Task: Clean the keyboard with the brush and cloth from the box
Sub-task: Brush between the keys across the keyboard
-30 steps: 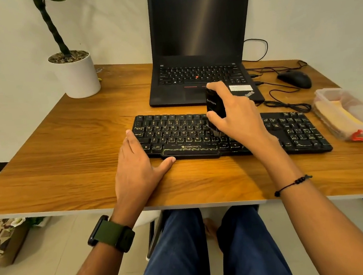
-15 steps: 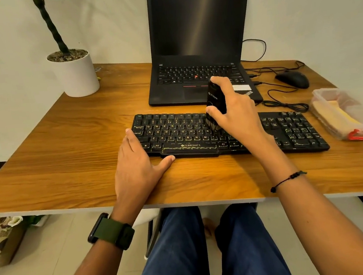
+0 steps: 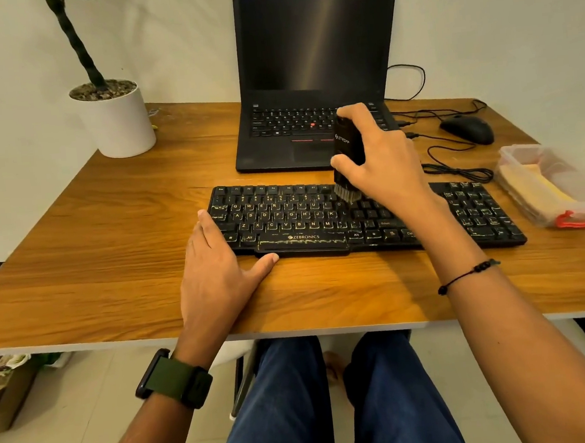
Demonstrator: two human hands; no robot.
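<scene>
A black keyboard (image 3: 283,218) with yellowish key legends lies across the middle of the wooden desk (image 3: 108,257). My right hand (image 3: 382,162) grips a black brush (image 3: 348,144) upright, its pale bristles touching the upper key rows near the keyboard's middle. My left hand (image 3: 217,275) rests flat on the desk, fingers against the keyboard's left edge and thumb against its front edge. At the far right stands a clear plastic box (image 3: 514,160) with a red latch, and a yellow cloth (image 3: 545,193) lies inside it.
An open black laptop (image 3: 305,77) stands just behind the keyboard. A black mouse (image 3: 468,129) and loose cables (image 3: 457,169) lie at the back right. A white plant pot (image 3: 117,120) sits at the back left. My legs show under the desk's front edge.
My right hand has carried the brush away from me, from the lower middle keys up to the top rows. My left hand has stayed in place against the keyboard.
</scene>
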